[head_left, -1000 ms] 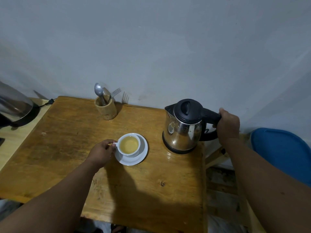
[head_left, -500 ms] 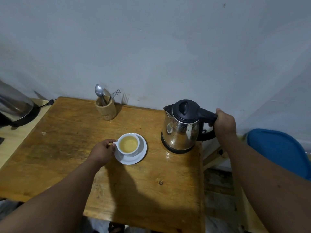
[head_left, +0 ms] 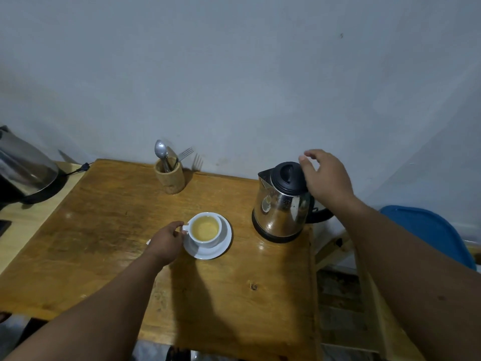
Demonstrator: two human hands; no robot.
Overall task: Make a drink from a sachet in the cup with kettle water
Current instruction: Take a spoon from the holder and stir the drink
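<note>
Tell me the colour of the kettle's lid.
Black, above a shiny steel body; the kettle lid shows clearly in the head view.

left arm: reaching forward from the lower left, bare forearm angling up and right
left hand (head_left: 166,241): curling inward, fingers pinching closed, knuckles facing up
right arm: stretching forward from the lower right, bare forearm rising toward the wall
right hand (head_left: 325,178): hovering palm down, fingers spreading loose, gripping nothing

Domestic setting, a plain home kitchen corner. A worn wooden table (head_left: 104,230) abuts a bare painted wall (head_left: 234,74). Beyond the left hand (head_left: 166,241) stands a wooden cutlery holder (head_left: 170,178); under the right hand (head_left: 325,175), an electric kettle (head_left: 281,207).
</note>
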